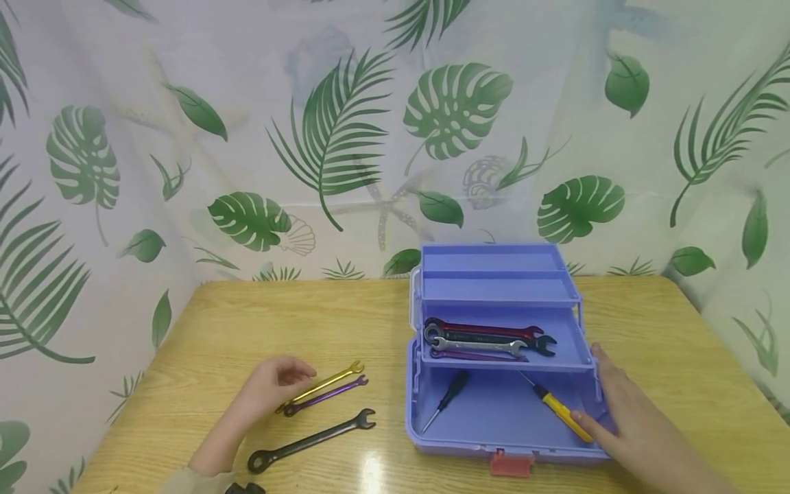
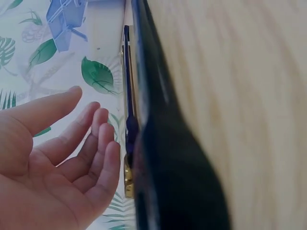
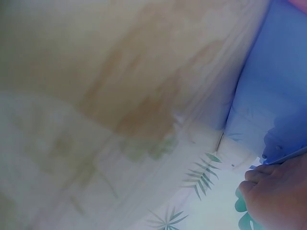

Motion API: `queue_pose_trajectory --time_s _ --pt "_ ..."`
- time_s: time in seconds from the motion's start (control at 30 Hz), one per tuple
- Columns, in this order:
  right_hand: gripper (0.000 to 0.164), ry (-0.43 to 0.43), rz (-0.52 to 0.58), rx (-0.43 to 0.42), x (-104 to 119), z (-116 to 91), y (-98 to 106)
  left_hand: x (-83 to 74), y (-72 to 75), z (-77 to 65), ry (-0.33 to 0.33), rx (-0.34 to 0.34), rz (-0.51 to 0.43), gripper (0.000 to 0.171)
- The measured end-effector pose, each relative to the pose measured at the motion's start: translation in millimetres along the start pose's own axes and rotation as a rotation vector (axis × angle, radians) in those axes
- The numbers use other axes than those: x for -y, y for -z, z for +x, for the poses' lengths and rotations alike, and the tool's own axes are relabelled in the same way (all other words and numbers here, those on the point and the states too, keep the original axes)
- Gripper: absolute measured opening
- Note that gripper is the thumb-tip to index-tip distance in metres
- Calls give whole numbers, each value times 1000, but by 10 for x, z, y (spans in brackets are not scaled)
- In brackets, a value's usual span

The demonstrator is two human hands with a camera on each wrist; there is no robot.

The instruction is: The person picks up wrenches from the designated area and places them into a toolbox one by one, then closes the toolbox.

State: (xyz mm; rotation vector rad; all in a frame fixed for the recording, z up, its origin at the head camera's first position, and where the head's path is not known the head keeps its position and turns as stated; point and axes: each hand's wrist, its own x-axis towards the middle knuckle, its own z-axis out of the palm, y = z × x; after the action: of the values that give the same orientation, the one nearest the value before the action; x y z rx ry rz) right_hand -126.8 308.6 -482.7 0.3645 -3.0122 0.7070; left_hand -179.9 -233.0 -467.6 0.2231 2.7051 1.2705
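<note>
My left hand (image 1: 274, 384) hovers at the yellow wrench (image 1: 330, 382), its fingers loosely bent; in the left wrist view the palm and loosely bent fingers (image 2: 103, 139) hold nothing. Alongside the yellow wrench lies a purple wrench (image 1: 327, 397), and a larger black wrench (image 1: 315, 437) lies closer to me. My right hand (image 1: 636, 418) holds the right side of the blue toolbox (image 1: 444, 451), thumb over the wall and fingers along the outside. Below the thumb, a screwdriver with a yellow handle (image 1: 558, 410) rests in the bottom compartment.
The toolbox stands unfolded with its tiers raised. Its middle tray (image 1: 570, 322) carries red, dark, silver and purple wrenches (image 1: 487, 345). A black-handled screwdriver (image 1: 455, 387) leans in the bottom left. A red latch (image 1: 511, 464) hangs at the front. Leaf-patterned cloth (image 1: 370, 137) closes off the table's back.
</note>
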Motion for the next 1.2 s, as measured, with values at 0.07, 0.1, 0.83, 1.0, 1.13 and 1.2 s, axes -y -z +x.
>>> queue_pose_trajectory --time_s 0.07,0.1,0.83,1.0,1.13,1.2 --pt "105 0 -4 1 -2 0 -5 29 -7 7 -7 25 -10 18" --pt "105 -1 -6 3 -3 0 -6 44 -10 12 -9 37 -18 19" --pt "105 -37 -12 50 -1 32 17 43 -129 123 41 -3 88 17" --pt "106 -58 -29 71 14 42 25 57 -145 134 37 -18 120 15" --pt "106 -69 -50 80 22 40 25 63 -151 133 39 -30 123 13" --pt "106 -70 -55 80 25 40 24 63 -153 127 35 -33 122 12"
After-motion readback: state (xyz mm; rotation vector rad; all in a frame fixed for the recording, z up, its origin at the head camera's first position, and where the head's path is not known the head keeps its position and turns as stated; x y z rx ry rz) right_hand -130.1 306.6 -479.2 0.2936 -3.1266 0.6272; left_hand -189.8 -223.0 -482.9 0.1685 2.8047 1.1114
